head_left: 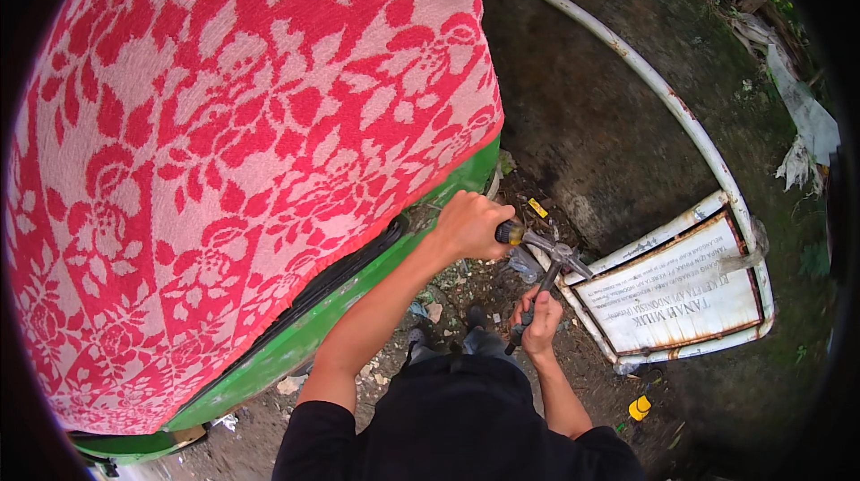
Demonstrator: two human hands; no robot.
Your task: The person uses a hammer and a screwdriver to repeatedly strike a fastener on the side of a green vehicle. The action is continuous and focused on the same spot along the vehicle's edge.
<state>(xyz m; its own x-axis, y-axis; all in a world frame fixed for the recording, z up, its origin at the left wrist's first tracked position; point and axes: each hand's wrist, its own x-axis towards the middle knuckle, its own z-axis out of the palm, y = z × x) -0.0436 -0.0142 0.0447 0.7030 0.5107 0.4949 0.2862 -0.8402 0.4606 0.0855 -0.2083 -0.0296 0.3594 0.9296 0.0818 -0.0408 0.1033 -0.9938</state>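
My left hand (473,226) is closed round a tool with a yellow-and-black handle (511,231), like a screwdriver's. Its far end is hidden by the hand, close to the green metal edge (448,185). In my right hand (539,323) is the dark shaft of a claw hammer (548,277). The hammer's metal head lies right at the butt of the yellow-and-black handle; whether they touch I cannot tell. The split claw points right, toward a white sign.
A red-and-pink floral cloth (269,105) covers the large green body at left. On the right, the rusty-edged white sign (681,288) joins a curved white pipe (640,64). Stones and litter, including a yellow scrap (640,407), lie on the dirt ground (528,400).
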